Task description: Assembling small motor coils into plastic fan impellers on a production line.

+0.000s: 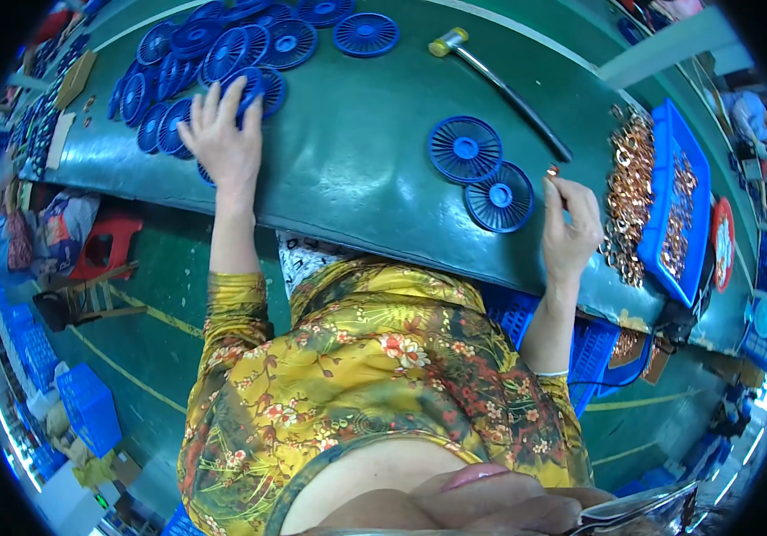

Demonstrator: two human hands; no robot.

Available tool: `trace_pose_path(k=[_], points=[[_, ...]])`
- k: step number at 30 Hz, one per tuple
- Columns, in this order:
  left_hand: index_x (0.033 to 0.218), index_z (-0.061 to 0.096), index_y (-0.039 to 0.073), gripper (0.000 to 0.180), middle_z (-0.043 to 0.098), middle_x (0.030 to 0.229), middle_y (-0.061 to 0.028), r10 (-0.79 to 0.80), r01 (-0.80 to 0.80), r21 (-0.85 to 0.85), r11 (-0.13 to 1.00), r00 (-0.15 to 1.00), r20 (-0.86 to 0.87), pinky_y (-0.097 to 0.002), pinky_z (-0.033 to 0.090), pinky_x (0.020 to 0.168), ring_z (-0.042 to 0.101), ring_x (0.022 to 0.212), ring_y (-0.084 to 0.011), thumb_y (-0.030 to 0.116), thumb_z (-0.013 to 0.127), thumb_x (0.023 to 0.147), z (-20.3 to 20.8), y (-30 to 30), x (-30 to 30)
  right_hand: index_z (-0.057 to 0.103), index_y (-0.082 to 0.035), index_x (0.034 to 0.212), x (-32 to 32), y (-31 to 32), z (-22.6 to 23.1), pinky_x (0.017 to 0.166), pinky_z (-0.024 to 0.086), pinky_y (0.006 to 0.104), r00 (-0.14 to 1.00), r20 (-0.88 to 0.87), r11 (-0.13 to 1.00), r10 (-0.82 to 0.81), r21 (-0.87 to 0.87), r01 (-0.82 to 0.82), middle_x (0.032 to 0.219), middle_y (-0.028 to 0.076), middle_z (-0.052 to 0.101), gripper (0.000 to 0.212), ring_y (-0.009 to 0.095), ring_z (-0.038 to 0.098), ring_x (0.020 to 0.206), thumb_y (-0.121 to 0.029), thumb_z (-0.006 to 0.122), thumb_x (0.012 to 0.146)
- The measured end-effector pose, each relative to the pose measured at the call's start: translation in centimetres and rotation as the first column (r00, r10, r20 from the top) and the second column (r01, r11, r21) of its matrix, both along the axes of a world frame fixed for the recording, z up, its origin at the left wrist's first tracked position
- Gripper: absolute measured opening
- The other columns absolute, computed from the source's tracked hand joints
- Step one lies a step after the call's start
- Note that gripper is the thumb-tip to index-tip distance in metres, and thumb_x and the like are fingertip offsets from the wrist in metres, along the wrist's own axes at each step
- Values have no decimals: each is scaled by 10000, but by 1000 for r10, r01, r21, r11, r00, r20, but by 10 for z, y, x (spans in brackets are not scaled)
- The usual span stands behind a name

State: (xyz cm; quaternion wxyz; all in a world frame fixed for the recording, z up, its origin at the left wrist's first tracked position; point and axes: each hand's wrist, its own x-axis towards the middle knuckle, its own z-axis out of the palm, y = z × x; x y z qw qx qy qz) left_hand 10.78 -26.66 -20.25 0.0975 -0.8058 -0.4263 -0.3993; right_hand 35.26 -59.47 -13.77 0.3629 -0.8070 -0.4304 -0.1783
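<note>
1. Left hand (222, 138) is out flat on the green table (356, 161), fingers spread wide, palm pressing on a blue wheel (249, 89) at the near edge of a big heap of blue wheels (222, 49). It grips nothing, just rests on top.
2. Right hand (569, 223) is raised near the table's front edge, fingers pinched together on a small copper ring (552, 170) at the fingertips.
3. Just left of that hand, two blue wheels (481, 170) lie flat, overlapping.
4. To its right, a pile of copper rings (626, 192) sits against a blue tray (665, 179) holding more.
5. A mallet (490, 76) lies farther back on the table.
</note>
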Motion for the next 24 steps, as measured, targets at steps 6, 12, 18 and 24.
trace_pose_path(k=[6, 12, 18, 24], points=[[1112, 590, -46, 284, 627, 1151, -179, -380, 296, 238, 925, 716, 586, -385, 477, 912, 613, 1048, -312, -20, 650, 835, 19, -35, 12, 665, -50, 849, -6, 6, 0, 640, 473, 322, 978, 146, 975, 147, 145, -168, 811, 79, 652, 161, 229, 606, 726, -22, 755, 719], [1292, 527, 91, 533, 387, 1425, -202, -622, 611, -393, 687, 774, 115, -467, 237, 1111, 305, 1353, -388, 212, 693, 801, 20, -94, 26, 651, -59, 854, -14, 12, 4, 624, 471, 324, 955, 217, 958, 203, 156, -239, 800, 68, 632, 208, 229, 593, 713, -26, 777, 692], [1125, 592, 16, 492, 516, 1312, -202, -661, 641, -299, 707, 749, 45, -428, 407, 1017, 463, 1259, -361, 204, 786, 714, 16, -111, 37, 635, -60, 836, -27, 19, 4, 620, 471, 327, 928, 217, 934, 303, 128, -334, 797, 66, 627, 225, 229, 591, 706, -25, 785, 671], [1081, 571, -14, 360, 629, 857, -94, -328, 777, -507, 374, 622, 711, -291, 476, 704, 600, 779, -161, 320, 471, 992, 31, -128, 53, 637, -85, 799, -52, 41, 12, 648, 461, 338, 874, 230, 872, 428, 150, -467, 794, 32, 618, 242, 214, 592, 723, -50, 797, 621]])
